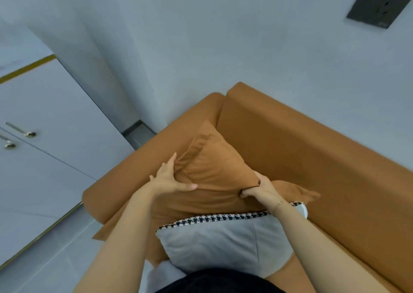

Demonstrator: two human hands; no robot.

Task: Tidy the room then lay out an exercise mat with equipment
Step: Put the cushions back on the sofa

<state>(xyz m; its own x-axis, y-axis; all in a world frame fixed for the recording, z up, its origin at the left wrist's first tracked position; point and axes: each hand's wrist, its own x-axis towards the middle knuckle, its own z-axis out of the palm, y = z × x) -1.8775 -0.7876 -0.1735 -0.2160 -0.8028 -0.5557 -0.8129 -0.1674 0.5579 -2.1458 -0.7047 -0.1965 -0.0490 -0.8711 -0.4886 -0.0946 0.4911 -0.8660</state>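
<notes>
An orange-brown cushion (212, 165) stands on edge in the corner of an orange-brown sofa (312, 154), leaning toward the armrest and backrest. My left hand (169, 178) holds its left side, fingers behind the fabric and thumb across the front. My right hand (261, 188) pinches a fold of its lower right edge. Below it a grey cushion (223, 245) with a black-and-white houndstooth border lies on the seat, partly under my forearms.
A white cabinet (55, 158) with gold handles stands left of the sofa. Grey floor tiles (44, 268) run along the lower left. A white wall rises behind, with a dark panel (380, 2) at top right. Dark clothing shows at the bottom edge.
</notes>
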